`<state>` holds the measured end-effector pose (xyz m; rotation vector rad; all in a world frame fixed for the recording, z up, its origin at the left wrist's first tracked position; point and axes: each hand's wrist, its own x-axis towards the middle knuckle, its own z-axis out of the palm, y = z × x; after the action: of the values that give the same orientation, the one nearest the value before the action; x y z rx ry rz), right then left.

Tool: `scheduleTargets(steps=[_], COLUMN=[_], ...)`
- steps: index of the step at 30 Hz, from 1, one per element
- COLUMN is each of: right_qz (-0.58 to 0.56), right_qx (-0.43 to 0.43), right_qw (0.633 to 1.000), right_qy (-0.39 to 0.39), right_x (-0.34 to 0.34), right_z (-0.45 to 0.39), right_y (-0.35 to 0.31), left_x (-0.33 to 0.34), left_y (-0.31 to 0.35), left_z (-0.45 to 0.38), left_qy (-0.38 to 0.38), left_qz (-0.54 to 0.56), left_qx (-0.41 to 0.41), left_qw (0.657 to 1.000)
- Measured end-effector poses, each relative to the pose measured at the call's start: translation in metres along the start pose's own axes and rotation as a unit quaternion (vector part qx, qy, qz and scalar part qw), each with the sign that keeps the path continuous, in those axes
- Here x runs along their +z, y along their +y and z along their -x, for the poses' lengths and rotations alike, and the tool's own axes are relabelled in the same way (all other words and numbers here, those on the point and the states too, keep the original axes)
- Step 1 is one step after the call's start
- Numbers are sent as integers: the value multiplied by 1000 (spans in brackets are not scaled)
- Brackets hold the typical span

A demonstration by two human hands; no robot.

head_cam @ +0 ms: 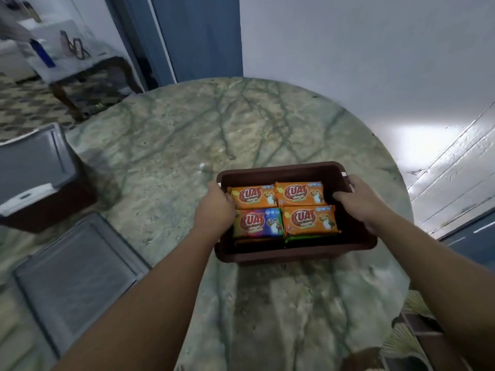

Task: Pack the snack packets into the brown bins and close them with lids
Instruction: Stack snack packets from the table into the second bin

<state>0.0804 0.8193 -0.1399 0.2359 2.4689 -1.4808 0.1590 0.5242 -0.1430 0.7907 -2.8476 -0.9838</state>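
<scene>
On the round marbled desk (187,135), toward its right side, sits the brown bin (294,253), open-topped and filled with KUAT snack packets (306,194): three orange ones and one blue-and-pink packet (258,222) on top, with at least one more layer showing beneath them at the near edge. The bin looks like rigid moulded plastic with a rolled rim and small lugs at its short ends, so it should keep its shape when lifted and offers its best hold at those end rims. Loaded, it is probably only moderately heavy; the packets are light foil-wrapped blocks, glossy and likely slippery against each other, and the biscuits inside could crush if pressed hard.

Both arms reach forward, forearms nearly straight. The left hand (217,207) is at the bin's left end, fingers curled over the rim and dipping inside beside the packets. The right hand (359,199) grips the right end, thumb lying inside over the rim and fingers wrapped down the outer wall. Whether the bin is resting on the desk or slightly raised cannot be told.

A grey lid (77,277) lies flat on the desk well to the left of the bin. Farther left, a second brown bin (48,210) is partly in view with another grey lid (32,162) tilted on top of it, not seated. Closing this bin will likely need the flat lid fetched and pressed evenly onto the rim.
</scene>
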Motion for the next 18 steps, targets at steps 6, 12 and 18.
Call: scheduleTargets(steps=[6, 12, 18], right_qz=[1, 11, 18], right_qx=[-2, 10, 13], right_qw=[1000, 1000, 1000], right_qy=[-4, -7, -12], right_x=[13, 12, 12], right_z=[32, 28, 31], right_y=[-4, -4, -7], left_x=[-12, -11, -13], left_y=[-22, -20, -20], left_z=[17, 20, 22], left_qy=[1, 10, -2], left_qz=[3, -10, -10], left_qx=[1, -10, -17], left_qw=[1000, 1000, 1000])
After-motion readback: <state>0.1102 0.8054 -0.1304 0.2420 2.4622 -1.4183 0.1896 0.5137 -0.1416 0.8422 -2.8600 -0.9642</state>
